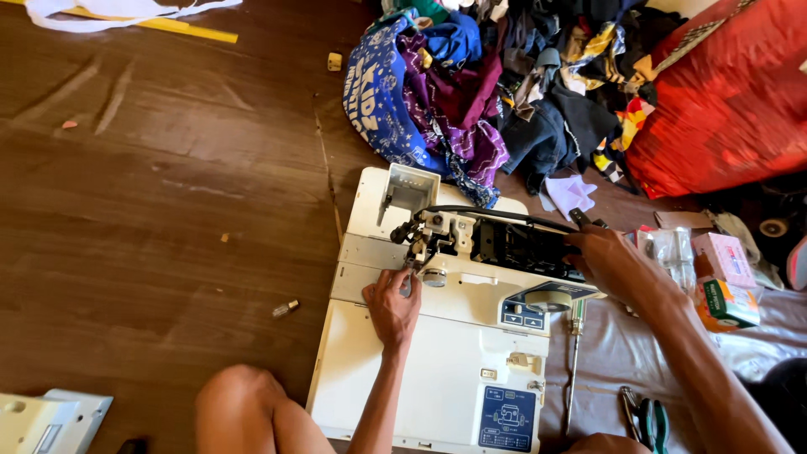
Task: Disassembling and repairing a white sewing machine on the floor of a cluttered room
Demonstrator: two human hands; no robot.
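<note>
Down at the far left corner lies a pale grey plastic cover panel (46,420), flat on the dark, scuffed wooden floor (151,210). A small metal-and-glass bulb-like part (286,308) sits alone on the boards, near the machine's left edge. A bare knee (239,399) pokes up just beside that.

The white plastic sewing machine (437,378) lies on its back with its housing off, the black inner frame and metal needle mechanism (429,235) exposed. The left hand (393,307) rests on the machine's white face, fingers curled loosely with the tips touching the silvery round part under the needle head; it grips nothing that I can make out. Above, a heap of crumpled clothes (471,92) in blue, purple and black crowds right up to the machine's top edge.

A long thin screwdriver (574,361) lies on the grey plastic sheet (622,353) beside the machine. The right hand (618,265) reaches across the open frame, fingers closed round a small dark tool (580,219) there. Green-handled pliers (651,420) lie near the forearm, small cardboard boxes (723,282) farther right, and a shiny red bag (723,109) beyond.
</note>
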